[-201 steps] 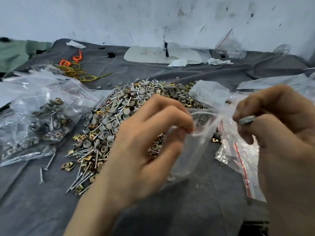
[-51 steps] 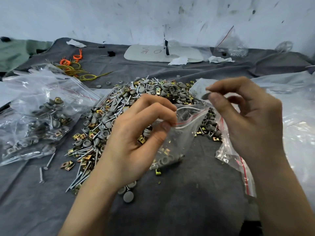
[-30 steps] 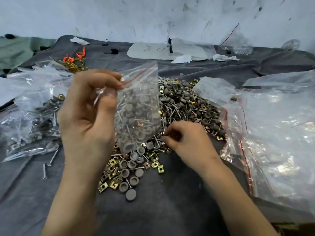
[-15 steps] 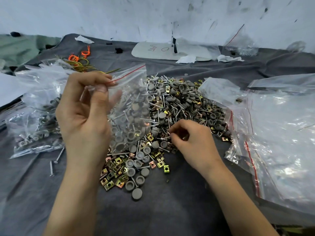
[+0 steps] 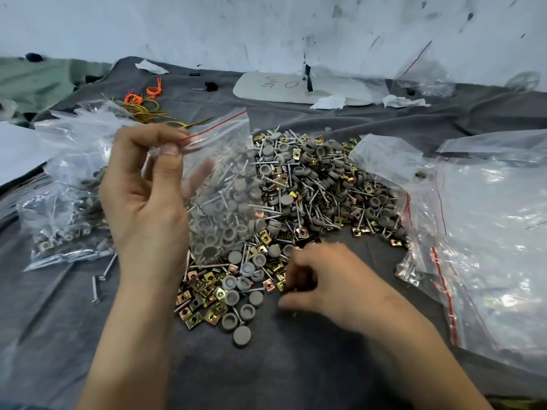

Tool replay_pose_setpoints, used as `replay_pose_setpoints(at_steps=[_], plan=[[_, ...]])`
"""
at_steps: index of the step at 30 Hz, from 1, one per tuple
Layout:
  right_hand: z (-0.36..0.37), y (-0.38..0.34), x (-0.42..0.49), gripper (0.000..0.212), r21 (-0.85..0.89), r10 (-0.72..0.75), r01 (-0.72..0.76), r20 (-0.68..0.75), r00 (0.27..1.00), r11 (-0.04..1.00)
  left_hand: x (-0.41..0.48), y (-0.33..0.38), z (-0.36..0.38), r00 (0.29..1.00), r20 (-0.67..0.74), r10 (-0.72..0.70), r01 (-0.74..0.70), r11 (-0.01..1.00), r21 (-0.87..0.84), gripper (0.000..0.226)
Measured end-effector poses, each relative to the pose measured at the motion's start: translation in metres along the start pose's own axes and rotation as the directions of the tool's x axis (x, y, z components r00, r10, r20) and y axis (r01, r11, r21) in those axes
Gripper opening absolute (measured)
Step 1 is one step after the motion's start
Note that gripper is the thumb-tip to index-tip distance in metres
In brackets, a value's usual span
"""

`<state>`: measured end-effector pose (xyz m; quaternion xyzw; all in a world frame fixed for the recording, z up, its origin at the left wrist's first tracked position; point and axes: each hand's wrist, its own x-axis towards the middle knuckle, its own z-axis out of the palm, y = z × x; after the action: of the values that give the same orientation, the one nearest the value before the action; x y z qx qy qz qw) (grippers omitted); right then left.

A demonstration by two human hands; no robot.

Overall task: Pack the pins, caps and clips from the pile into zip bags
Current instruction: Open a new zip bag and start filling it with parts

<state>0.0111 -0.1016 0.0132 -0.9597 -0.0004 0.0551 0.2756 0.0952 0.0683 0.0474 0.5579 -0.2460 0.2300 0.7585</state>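
Pinching zip bag [image 5: 225, 184] aloft: left hand [image 5: 142, 202] | right hand [image 5: 331, 287] curled at pile [image 5: 319, 184]

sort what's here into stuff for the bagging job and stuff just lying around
In the job: zip bag, pinched at its top by the left hand; pile of pins, caps and clips, with the right hand at its near edge; filled bags at left; spare bags at right.
Lying about: orange and yellow wires; white board; paper scraps; green cloth.

Gray cloth [image 5: 296, 365] bears the pile [image 5: 310, 184], filled bags [image 5: 65, 226], perhaps wire loops [image 5: 145, 105].
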Motion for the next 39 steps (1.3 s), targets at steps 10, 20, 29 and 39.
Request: replay_pose_setpoints(at_steps=[10, 20, 29, 39], plan=[[0.001, 0.004, -0.005, 0.020, 0.071, -0.042, 0.052, -0.137, 0.990, 0.996, -0.001, 0.004, 0.003, 0.998, 0.019, -0.063, 0.063, 0.998, -0.005, 0.015], [-0.005, 0.018, -0.006, 0.018, 0.711, 0.068, 0.270, -0.407, 0.911, 0.649, 0.001, 0.011, 0.000, 0.992, 0.117, 0.044, -0.050, 0.997, 0.053, 0.019], [-0.061, 0.019, -0.029, 0.022, 0.620, 0.026, 0.525, -0.660, 0.751, 0.583, -0.008, 0.029, 0.010, 0.890, 0.452, 0.069, -0.190, 0.955, 0.229, 0.015], [-0.079, 0.012, -0.055, 0.014, 0.377, -0.225, 0.713, -0.772, 0.594, 0.591, -0.026, 0.038, 0.039, 0.674, 0.738, 0.044, -0.300, 0.929, 0.218, 0.017]])
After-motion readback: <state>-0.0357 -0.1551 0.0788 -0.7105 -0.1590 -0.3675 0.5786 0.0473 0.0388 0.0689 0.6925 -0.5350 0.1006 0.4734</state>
